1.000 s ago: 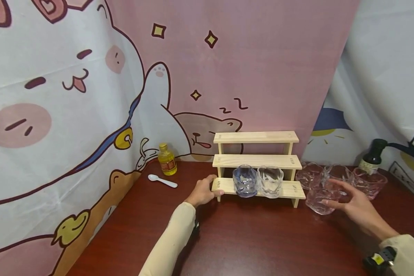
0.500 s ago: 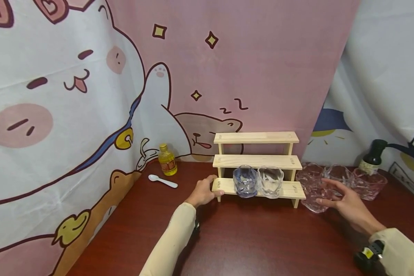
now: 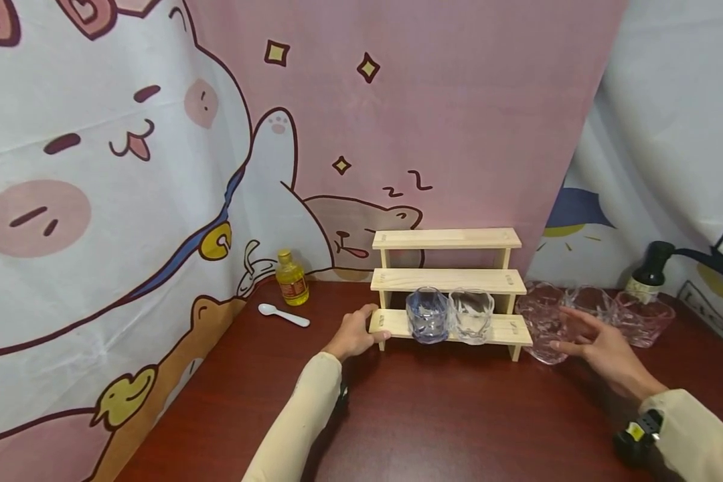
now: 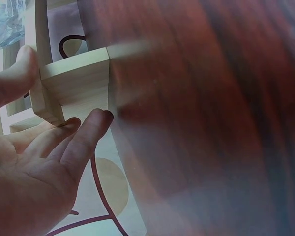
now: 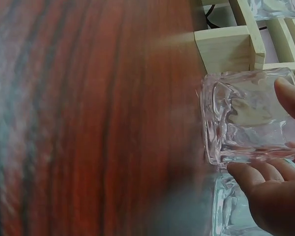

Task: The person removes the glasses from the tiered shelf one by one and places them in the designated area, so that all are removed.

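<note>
My left hand (image 3: 353, 335) holds the left end of the lowest step of a three-tier wooden shelf (image 3: 446, 280). In the left wrist view, the thumb (image 4: 25, 69) lies against the board and the fingers reach past its end. A bluish glass (image 3: 428, 316) and a clear glass (image 3: 471, 317) stand side by side on that lowest step. To the right of the shelf, my right hand (image 3: 602, 351) grips a pinkish clear glass (image 5: 250, 115), thumb on one side and fingers on the other. Its base is partly lost among the glasses behind it.
Several glasses, one a pink glass (image 3: 645, 323), stand behind my right hand. A dark green bottle (image 3: 652, 271) is at the back right. A yellow bottle (image 3: 292, 280) and a white spoon (image 3: 284, 315) lie left of the shelf. A printed curtain (image 3: 458, 120) hangs behind the table.
My right hand has moved a little left and away from me with the pinkish glass, bringing it close to the shelf's right end. The left hand has stayed on the shelf.
</note>
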Motion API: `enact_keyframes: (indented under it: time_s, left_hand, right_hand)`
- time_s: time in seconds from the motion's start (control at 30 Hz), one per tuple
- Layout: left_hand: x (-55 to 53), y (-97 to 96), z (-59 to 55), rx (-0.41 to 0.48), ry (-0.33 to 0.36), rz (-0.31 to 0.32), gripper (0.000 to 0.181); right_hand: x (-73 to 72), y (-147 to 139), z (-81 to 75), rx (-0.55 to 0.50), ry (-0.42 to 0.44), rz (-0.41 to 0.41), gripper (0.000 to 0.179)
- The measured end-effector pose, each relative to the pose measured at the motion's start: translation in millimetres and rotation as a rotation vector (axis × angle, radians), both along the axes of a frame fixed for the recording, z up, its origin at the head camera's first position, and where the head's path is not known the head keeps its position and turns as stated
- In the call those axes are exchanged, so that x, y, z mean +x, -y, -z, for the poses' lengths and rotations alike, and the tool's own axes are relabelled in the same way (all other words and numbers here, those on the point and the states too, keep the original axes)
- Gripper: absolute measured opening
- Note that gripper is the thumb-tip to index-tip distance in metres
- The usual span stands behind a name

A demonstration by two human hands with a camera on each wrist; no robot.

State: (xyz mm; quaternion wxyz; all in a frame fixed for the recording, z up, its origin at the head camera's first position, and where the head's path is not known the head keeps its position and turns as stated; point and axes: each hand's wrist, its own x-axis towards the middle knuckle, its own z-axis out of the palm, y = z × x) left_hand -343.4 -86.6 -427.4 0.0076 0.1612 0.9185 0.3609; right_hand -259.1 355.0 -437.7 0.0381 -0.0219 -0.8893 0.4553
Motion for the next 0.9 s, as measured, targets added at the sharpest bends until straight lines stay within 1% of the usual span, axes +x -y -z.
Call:
enact_keyframes:
  time_s: [0.13, 0.2, 0.27, 0.33, 0.43, 0.5, 0.53, 0.6, 0.7, 0.8, 0.87, 0.9]
  left_hand:
    - [-0.1, -0.2, -0.6, 0.008, 0.011, -0.006, 0.065]
    - [-0.4, -0.5, -0.1, 0.006, 0.013, -0.005, 0.064]
    - [-0.3, -0.7, 0.6, 0.004, 0.012, 0.000, 0.064]
    - [0.1, -0.9, 1.3, 0.003, 0.012, 0.004, 0.063]
    - [0.4, -0.9, 2.0, 0.007, 0.009, 0.007, 0.064]
    - [0.4, -0.8, 1.9, 0.015, 0.008, 0.007, 0.063]
    - [0.2, -0.8, 1.9, 0.020, 0.007, 0.007, 0.063]
    - [0.0, -0.4, 2.1, 0.021, 0.008, 0.006, 0.063]
    - [0.4, 0.2, 2.3, 0.013, 0.016, -0.003, 0.063]
    - [0.4, 0.6, 2.2, 0.002, 0.016, -0.012, 0.063]
    - [0.0, 0.5, 2.0, -0.004, 0.011, -0.017, 0.062]
    - [-0.1, 0.4, 1.9, -0.003, 0.009, -0.016, 0.061]
  right_hand:
    - [-0.1, -0.6, -1.4, 0.040, -0.013, -0.011, 0.100]
    - [1.2, -0.6, -1.8, 0.062, -0.036, -0.025, 0.099]
    - [3.2, -0.2, -3.2, 0.116, -0.067, -0.039, 0.099]
    - [5.7, 1.9, -7.0, 0.228, -0.109, -0.039, 0.100]
    - [9.7, 8.7, -16.9, 0.415, -0.177, -0.013, 0.101]
    - [12.4, 15.4, -25.2, 0.502, -0.230, 0.009, 0.100]
    - [13.7, 19.0, -28.9, 0.526, -0.258, 0.015, 0.099]
    - [16.3, 26.3, -35.5, 0.538, -0.318, 0.020, 0.096]
    - [19.4, 40.2, -41.4, 0.514, -0.421, 0.027, 0.086]
    - [20.3, 56.6, -41.7, 0.422, -0.498, 0.018, 0.076]
    - [19.6, 68.1, -39.5, 0.337, -0.502, -0.004, 0.072]
    - [18.7, 73.6, -37.9, 0.282, -0.491, -0.022, 0.071]
